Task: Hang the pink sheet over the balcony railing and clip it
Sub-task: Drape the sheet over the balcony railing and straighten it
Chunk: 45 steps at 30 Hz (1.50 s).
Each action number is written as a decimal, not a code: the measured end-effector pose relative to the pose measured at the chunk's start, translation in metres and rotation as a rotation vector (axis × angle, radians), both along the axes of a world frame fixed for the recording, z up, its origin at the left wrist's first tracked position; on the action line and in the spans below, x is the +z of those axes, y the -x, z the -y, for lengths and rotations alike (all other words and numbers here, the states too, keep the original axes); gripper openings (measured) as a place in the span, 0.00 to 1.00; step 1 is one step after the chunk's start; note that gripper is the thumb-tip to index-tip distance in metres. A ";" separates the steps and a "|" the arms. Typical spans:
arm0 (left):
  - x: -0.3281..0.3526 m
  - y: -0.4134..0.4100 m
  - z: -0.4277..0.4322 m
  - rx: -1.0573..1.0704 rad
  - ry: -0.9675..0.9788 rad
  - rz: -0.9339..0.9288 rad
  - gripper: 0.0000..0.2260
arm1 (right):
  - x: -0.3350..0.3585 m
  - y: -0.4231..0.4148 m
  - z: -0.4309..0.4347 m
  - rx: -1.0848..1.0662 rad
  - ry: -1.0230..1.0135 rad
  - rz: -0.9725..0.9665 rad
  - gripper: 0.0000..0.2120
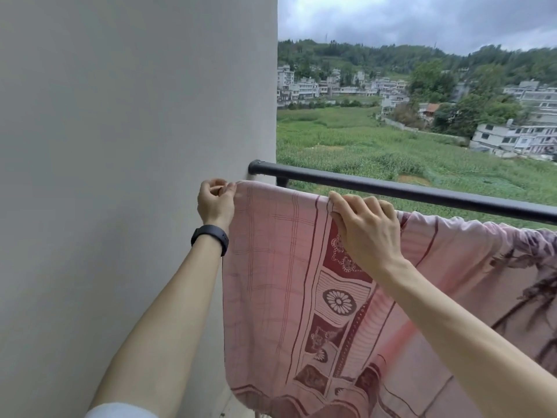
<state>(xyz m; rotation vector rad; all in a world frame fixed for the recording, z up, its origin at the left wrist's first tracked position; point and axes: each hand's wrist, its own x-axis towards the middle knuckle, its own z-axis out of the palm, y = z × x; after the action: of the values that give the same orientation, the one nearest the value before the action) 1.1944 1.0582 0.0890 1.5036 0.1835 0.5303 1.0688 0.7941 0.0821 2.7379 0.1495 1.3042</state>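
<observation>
The pink sheet (271, 267), patterned with dark red flowers and a check, hangs in front of me just below the black balcony railing (407, 188). My left hand (215, 200) pinches the sheet's top left corner near the wall. My right hand (364, 227) grips the top edge further right, fingers curled over the fabric. To the right, the sheet drapes over the rail. No clip is in view.
A plain grey wall (120, 146) fills the left side, and the railing ends against it. Beyond the rail lie green fields, houses and wooded hills far below. A black band sits on my left wrist (210, 238).
</observation>
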 end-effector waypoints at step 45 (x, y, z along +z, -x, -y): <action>0.033 -0.014 0.013 -0.096 -0.290 -0.190 0.13 | 0.021 0.047 0.051 -0.194 -0.138 -0.253 0.24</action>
<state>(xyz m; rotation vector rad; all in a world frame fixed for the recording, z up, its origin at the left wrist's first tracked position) 1.2083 1.0457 0.1217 1.8373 0.1864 0.3461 1.0215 0.7433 0.1030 2.9350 -0.1899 0.9509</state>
